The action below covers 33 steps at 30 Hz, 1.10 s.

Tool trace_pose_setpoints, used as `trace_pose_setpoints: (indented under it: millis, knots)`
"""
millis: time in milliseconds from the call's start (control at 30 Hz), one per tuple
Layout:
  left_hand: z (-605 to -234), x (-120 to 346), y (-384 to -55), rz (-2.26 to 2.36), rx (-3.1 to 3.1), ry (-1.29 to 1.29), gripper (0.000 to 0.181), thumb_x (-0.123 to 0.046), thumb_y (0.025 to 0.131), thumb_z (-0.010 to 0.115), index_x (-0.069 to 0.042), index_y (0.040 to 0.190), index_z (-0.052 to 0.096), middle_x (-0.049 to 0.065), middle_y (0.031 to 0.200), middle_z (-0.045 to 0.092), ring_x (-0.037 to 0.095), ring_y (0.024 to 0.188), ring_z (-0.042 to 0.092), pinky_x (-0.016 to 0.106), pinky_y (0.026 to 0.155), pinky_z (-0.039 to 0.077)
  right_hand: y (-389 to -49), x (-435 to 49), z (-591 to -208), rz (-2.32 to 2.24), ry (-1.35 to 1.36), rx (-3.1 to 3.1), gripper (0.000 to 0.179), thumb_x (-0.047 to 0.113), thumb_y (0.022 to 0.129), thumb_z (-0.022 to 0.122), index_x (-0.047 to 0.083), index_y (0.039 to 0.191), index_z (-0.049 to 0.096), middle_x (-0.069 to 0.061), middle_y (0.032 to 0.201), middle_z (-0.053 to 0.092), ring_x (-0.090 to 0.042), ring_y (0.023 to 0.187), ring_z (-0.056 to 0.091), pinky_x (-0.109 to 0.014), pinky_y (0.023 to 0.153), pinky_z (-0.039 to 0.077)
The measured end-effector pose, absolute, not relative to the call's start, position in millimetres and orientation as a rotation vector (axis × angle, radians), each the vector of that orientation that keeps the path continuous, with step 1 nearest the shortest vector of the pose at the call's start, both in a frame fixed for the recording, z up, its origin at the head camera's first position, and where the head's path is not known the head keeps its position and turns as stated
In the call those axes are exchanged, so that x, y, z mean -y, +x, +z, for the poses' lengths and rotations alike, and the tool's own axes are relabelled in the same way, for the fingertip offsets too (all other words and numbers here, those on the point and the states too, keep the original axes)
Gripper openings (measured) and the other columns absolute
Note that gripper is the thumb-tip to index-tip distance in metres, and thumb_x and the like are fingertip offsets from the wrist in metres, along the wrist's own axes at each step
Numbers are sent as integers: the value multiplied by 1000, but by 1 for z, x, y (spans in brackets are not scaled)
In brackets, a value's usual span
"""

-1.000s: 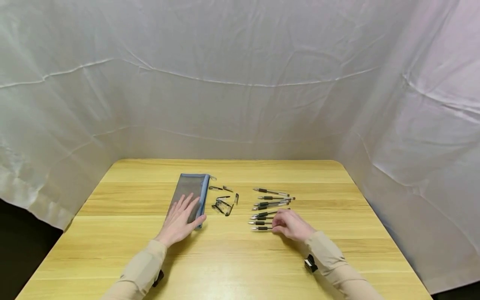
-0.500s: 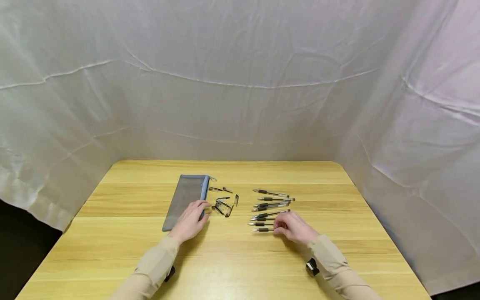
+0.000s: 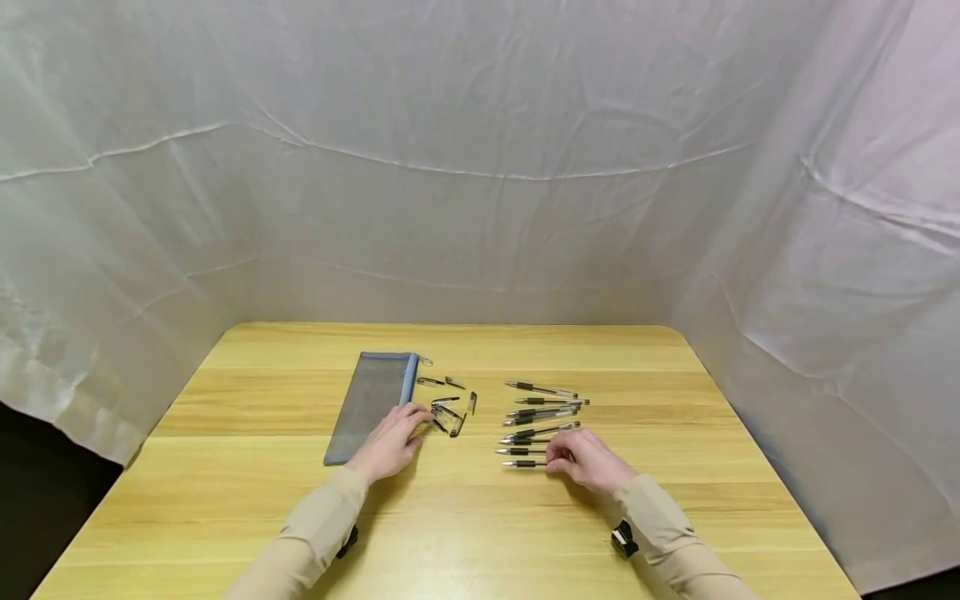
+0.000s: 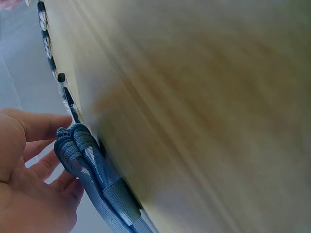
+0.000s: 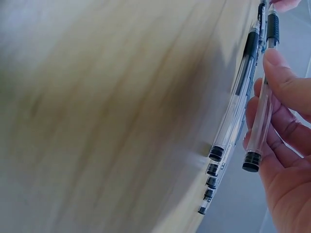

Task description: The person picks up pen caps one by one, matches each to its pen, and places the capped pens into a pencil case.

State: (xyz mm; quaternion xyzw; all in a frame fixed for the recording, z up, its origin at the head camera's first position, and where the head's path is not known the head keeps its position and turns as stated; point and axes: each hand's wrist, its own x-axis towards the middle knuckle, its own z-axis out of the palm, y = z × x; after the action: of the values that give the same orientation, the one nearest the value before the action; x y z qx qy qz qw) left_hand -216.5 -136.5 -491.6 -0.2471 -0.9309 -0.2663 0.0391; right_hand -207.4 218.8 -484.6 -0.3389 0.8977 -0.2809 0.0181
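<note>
- My right hand (image 3: 588,460) pinches one uncapped pen (image 5: 262,111) between thumb and fingers along its clear barrel, the metal tip pointing left; I can't tell whether it's off the counter (image 3: 480,525).
- My left hand (image 3: 392,443) crosses the zip side of the flat mesh pouch (image 3: 363,408), fingers loosely bent toward the loose caps (image 3: 457,427); I can't tell whether my fingertips touch one.
- I'd expect the pen to be light and stiff, its smooth barrel a bit slippery; the dark ribbed grip should hold better, fingers kept off the point.
- The caps look small and hard, with thin clips that might snap; I'd take them by their sides.
- The pouch looks soft and likely to slide.
- Beyond my right hand, the other pens (image 3: 542,402) lie closely in a column, easy to knock.
- There's room between caps and pen tips; the counter's far edge meets hanging cloth (image 3: 480,233), well apart from both hands.
</note>
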Motion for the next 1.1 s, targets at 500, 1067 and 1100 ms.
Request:
trace_pose_setpoints:
  millis: [500, 1067, 1100]
  knots:
    - [-490, 136, -216, -673, 2844, -829, 39, 8, 91, 62, 6, 129, 63, 19, 129, 62, 37, 121, 58, 54, 108, 47, -208, -223, -487, -872, -1036, -2797, 7, 5, 85, 76, 9, 84, 70, 2, 77, 67, 6, 67, 48, -16, 60, 49]
    - [-495, 135, -218, -495, 2739, -874, 31, 15, 81, 70, 0, 108, 75, 9, 107, 64, 26, 97, 67, 39, 88, 58, -206, -224, -486, -866, -1024, -2798, 9, 6, 86, 76, 10, 83, 69, 3, 77, 65, 5, 69, 47, -16, 60, 47]
    - [-494, 135, -218, -519, 2742, -859, 28, 13, 82, 71, -1, 105, 76, 8, 104, 65, 25, 94, 67, 38, 85, 59, -206, -224, -486, -864, -1021, -2800, 9, 6, 86, 76, 10, 83, 69, 3, 77, 65, 5, 69, 47, -16, 60, 47]
